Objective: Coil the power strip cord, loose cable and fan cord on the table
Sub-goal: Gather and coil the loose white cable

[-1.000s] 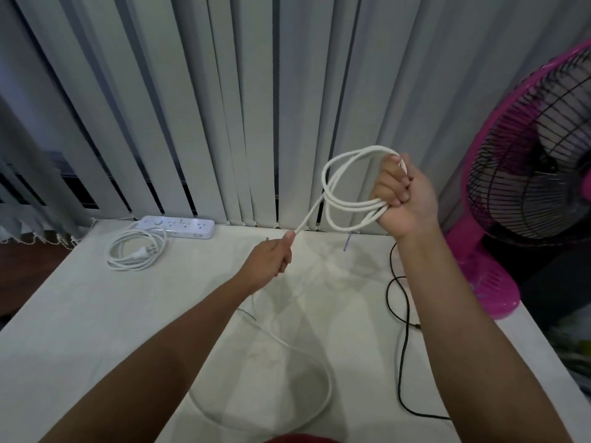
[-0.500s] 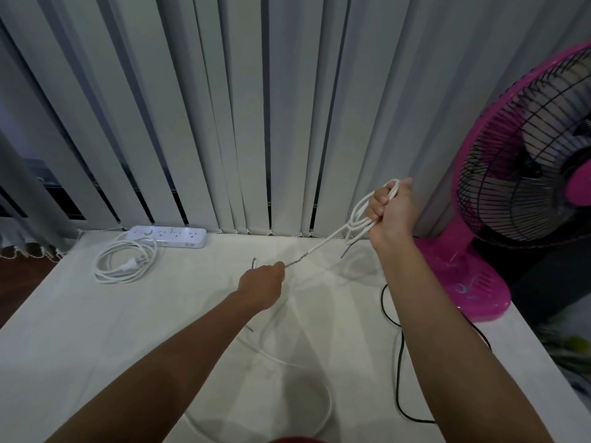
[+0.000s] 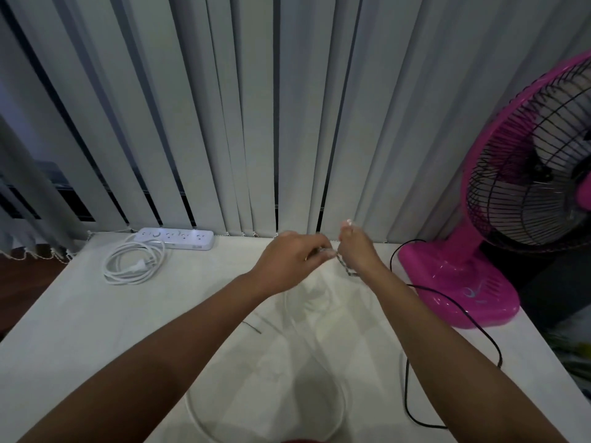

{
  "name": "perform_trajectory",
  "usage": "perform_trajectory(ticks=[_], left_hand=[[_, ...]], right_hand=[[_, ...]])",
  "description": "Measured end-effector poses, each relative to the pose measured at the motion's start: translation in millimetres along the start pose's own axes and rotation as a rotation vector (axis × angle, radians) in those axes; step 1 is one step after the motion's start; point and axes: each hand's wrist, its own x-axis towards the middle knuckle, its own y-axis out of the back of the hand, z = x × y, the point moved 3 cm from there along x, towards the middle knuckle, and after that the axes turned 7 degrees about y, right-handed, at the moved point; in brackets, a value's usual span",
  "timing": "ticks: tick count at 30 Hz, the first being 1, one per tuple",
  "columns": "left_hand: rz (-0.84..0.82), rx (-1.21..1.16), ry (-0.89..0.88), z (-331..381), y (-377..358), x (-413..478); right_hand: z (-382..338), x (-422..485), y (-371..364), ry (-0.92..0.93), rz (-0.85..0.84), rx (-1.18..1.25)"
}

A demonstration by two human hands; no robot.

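Where pale vertical blinds hang down behind it, stands a light, faintly marbled worktop, dimly lit, with dark floor past its left edge. Counted on it: one white power strip at the back left against the blinds, with one cord already coiled in a flat ring just in front of it, plug lying inside the ring; one pink fan with a black wire cage on the right, base resting on the worktop; one black fan cord running uncoiled from behind the base, curving forward under the right forearm; one white loose cable, trailing in a wide loop over the near middle of the worktop and rising toward the hands. Two bare hands, met above the back centre, almost touching. Left hand curled, fingertips pinched together near the cable, blurred. Right hand closed, fingers folded, a short twisted end of the cable showing just below it. Cannot tell how much of the cable sits inside the right hand, nor whether the left truly grips it.
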Motion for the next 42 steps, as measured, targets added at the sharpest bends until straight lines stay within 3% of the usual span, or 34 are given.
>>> perform_trajectory(ticks=[4, 7, 10, 16, 23, 28, 34, 39, 42], left_hand=[[0.047, 0.045, 0.114, -18, 1, 5], [0.064, 0.161, 0.141, -30, -2, 6], [-0.016, 0.295, 0.192, -47, -8, 4], [-0.106, 0.301, 0.225, -75, -13, -5], [-0.016, 0.298, 0.218, -79, -7, -6], [-0.161, -0.158, 0.467, -65, -10, 0], [-0.468, -0.641, 0.567, -41, -16, 1], [-0.506, -0.868, 0.641, -42, -20, -1], [-0.440, -1.182, 0.741, -47, -21, -4]], right_hand=[[2, -28, -12, -0.138, -0.446, 0.195], [-1, -44, -14, -0.196, -0.644, 0.416], [-4, -47, -13, -0.257, -0.709, 0.499], [-6, -45, -5, -0.349, -0.773, 0.558], [-13, -50, 7, -0.344, -0.937, 0.690], [-22, -50, 18, -0.294, -1.053, 0.922], [-19, -46, 25, -0.276, -0.961, 1.283], [-20, -49, 21, -0.273, -0.938, 1.440], [-24, -46, 24, -0.296, -0.944, 1.594]])
